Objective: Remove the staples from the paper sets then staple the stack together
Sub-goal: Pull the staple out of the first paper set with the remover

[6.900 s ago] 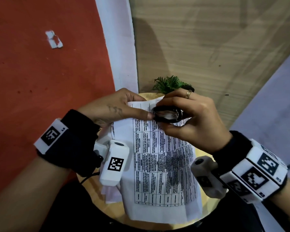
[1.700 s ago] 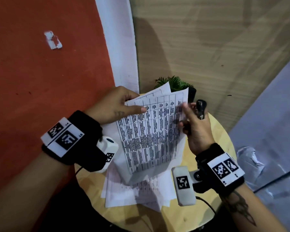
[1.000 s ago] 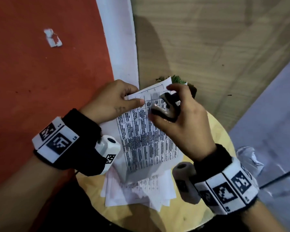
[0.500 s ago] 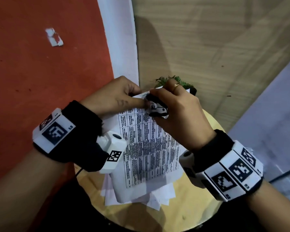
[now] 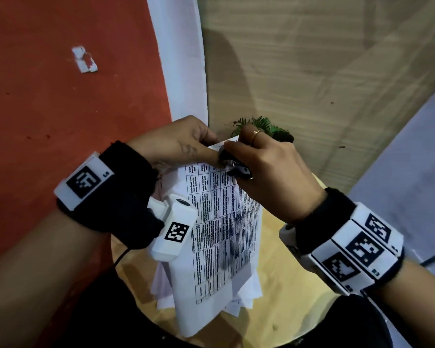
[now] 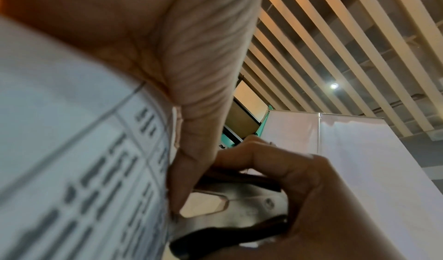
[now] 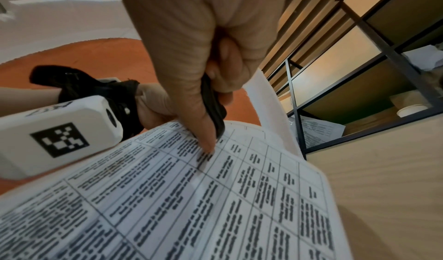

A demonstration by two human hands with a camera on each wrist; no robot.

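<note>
Pinching the top corner of a printed paper set (image 5: 224,229) lifted over the tabletop (image 5: 281,285), the left hand (image 5: 176,146) steadies it while the right hand (image 5: 269,172) squeezes a staple remover (image 5: 236,167) there (loose sheets (image 5: 249,290) beneath suggest earlier sets are done), with restapling seemingly left.

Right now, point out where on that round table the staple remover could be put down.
Bare wood shows on the round table right of the loose sheets, below the right hand, out to the near-right rim. A thin strip shows left of the sheets by the cable. The far side is crowded: both hands, the left hand pinching the paper set, staple remover, small plant.
</note>
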